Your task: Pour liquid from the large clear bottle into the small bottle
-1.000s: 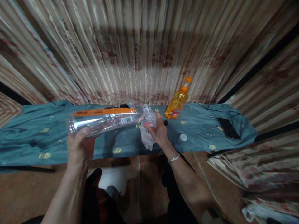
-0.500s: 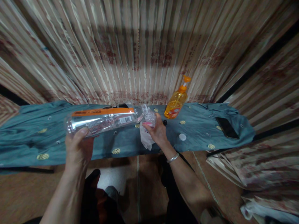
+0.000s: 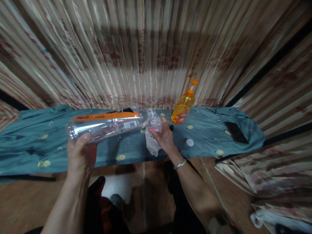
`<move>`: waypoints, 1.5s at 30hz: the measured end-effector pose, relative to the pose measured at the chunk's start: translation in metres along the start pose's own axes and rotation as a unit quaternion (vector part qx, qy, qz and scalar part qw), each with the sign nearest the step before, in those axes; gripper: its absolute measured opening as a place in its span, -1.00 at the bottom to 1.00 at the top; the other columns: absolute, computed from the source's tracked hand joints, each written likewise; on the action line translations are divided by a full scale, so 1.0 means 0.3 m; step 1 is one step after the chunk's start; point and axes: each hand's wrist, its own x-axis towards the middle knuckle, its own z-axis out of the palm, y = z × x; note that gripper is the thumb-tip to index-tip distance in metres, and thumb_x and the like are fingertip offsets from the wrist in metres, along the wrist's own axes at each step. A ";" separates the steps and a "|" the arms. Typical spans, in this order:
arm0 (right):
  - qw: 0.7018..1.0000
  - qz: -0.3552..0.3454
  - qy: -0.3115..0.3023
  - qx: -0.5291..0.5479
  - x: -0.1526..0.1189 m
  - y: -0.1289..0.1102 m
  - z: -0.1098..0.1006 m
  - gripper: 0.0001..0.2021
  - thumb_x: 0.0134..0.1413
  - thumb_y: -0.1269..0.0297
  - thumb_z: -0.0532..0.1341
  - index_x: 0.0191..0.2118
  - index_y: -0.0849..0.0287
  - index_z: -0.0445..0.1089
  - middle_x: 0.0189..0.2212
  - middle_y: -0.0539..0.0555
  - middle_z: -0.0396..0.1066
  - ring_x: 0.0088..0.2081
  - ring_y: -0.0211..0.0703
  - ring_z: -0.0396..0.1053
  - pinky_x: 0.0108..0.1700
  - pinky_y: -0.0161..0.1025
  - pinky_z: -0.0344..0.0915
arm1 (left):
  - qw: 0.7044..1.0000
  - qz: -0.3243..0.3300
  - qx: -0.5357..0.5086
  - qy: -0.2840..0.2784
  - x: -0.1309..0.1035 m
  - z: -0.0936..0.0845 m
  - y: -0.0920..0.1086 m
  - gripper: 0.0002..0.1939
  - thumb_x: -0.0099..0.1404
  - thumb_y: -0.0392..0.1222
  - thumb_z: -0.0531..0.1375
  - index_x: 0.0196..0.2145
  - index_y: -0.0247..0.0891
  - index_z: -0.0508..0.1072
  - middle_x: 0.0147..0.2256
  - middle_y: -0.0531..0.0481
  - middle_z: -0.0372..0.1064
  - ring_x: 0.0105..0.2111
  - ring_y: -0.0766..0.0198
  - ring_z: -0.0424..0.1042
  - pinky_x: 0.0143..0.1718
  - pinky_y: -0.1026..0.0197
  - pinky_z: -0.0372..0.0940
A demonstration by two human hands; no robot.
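Note:
My left hand [image 3: 81, 152] is wrapped round the base end of a large clear bottle [image 3: 104, 126] with an orange and black label. That bottle lies nearly level, its neck pointing right. Its mouth meets the top of a small clear bottle [image 3: 155, 121] with a pink label; whether liquid passes between them I cannot tell. My right hand [image 3: 167, 136] grips the small bottle, fingers closed round it. Under and beside it a crumpled white tissue or bag [image 3: 152, 144] rests on the cloth.
An orange pump bottle [image 3: 181, 110] stands on the green cloth-covered table [image 3: 204, 133]. A white round cap [image 3: 189, 142] and a small black object [image 3: 171, 127] lie near my right hand. Farther right is a black phone [image 3: 236, 132]. A striped curtain [image 3: 122, 58] hangs behind.

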 end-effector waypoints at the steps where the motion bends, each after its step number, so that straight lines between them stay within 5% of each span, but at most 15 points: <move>1: 1.000 0.000 -0.001 0.002 0.000 -0.001 -0.001 -0.31 0.05 0.00 0.36 0.20 0.22 0.15 0.05 0.29 0.43 0.07 0.15 0.44 0.06 0.05 0.41 | 1.000 0.001 -0.002 0.000 0.000 0.001 0.000 -0.31 -0.13 -0.23 0.43 0.02 -0.06 0.43 -0.23 0.05 0.52 -0.33 0.27 0.44 -0.29 0.23 0.39; 45: 1.000 0.000 0.000 -0.007 -0.003 0.000 -0.003 -0.32 0.09 -0.07 0.29 0.21 0.18 0.15 0.05 0.27 0.43 0.07 0.14 0.43 0.07 0.07 0.39 | 1.000 -0.002 -0.013 0.006 0.002 -0.003 -0.006 -0.26 -0.16 -0.24 0.44 0.04 -0.09 0.42 -0.21 0.04 0.51 -0.36 0.31 0.43 -0.34 0.29 0.35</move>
